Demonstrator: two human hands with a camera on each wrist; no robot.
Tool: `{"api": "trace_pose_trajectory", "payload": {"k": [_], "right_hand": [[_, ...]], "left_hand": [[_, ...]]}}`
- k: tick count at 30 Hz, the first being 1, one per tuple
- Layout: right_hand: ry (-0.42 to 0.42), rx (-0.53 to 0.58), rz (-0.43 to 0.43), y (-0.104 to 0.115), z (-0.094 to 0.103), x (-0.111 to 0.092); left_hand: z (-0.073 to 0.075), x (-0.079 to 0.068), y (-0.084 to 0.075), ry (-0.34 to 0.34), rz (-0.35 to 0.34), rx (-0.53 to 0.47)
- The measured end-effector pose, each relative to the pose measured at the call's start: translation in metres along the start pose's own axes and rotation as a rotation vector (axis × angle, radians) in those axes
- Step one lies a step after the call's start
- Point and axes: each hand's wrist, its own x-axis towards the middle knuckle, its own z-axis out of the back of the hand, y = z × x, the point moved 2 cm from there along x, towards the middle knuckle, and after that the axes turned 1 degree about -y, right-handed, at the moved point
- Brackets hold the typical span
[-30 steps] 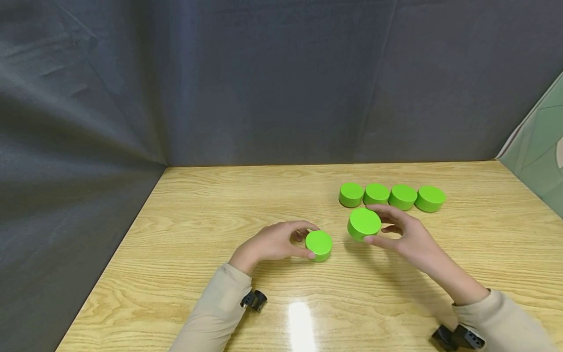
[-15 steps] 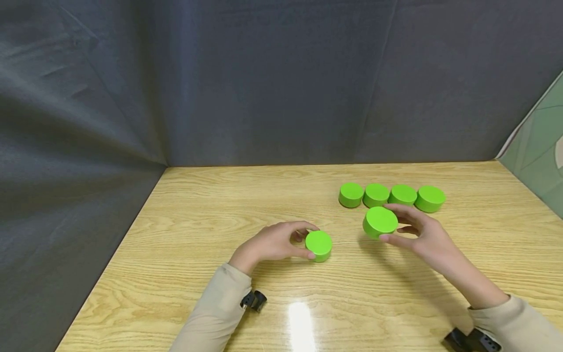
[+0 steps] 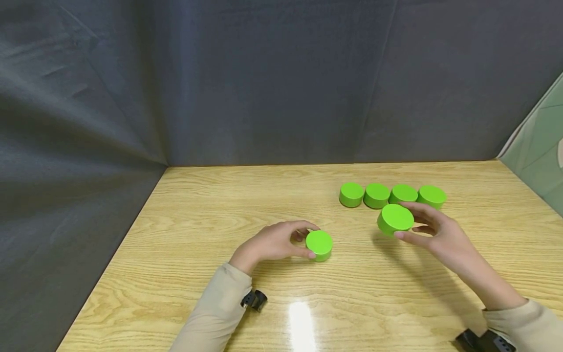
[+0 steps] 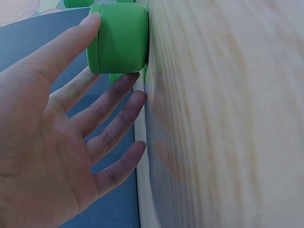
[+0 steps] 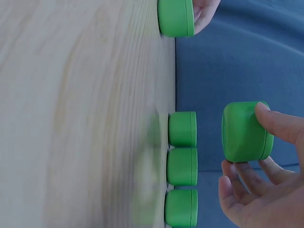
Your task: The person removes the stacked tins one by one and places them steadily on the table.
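Note:
On the table my left hand [image 3: 281, 240] grips a round green lidded jar [image 3: 319, 244], thumb on the near side and index finger on the far side. In the left wrist view that jar [image 4: 121, 40] stands on the wood, the other fingers spread below it. My right hand [image 3: 440, 234] holds a second green jar [image 3: 395, 218] above the table, between thumb and fingers. A gap to the wood shows under the lifted jar [image 5: 244, 132] in the right wrist view. Behind it several matching jars [image 3: 352, 194] stand in a row; the right hand partly covers the row's right end.
The wooden table [image 3: 211, 200] ends at a dark cloth [image 3: 272, 88] at the back and left. A pale green patterned surface [image 3: 538, 142] borders the right side. Small black cameras [image 3: 254, 300] sit on both wrists.
My right hand has moved to the right with the lifted jar, now in front of the row's right part. The left hand and its jar have stayed in place.

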Motion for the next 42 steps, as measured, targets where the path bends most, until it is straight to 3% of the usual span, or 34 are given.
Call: {"api": "trace_pose_trajectory", "payload": {"k": [19,42], "right_hand": [[-0.010,0.011,-0.106,-0.031,0.026,-0.008],[-0.115,-0.016,-0.238,-0.052,0.051,-0.007]], "left_hand": [[0.000,0.000,0.000,0.003,0.003,-0.003],[0.000,0.000,0.001,0.003,0.016,0.003]]}}
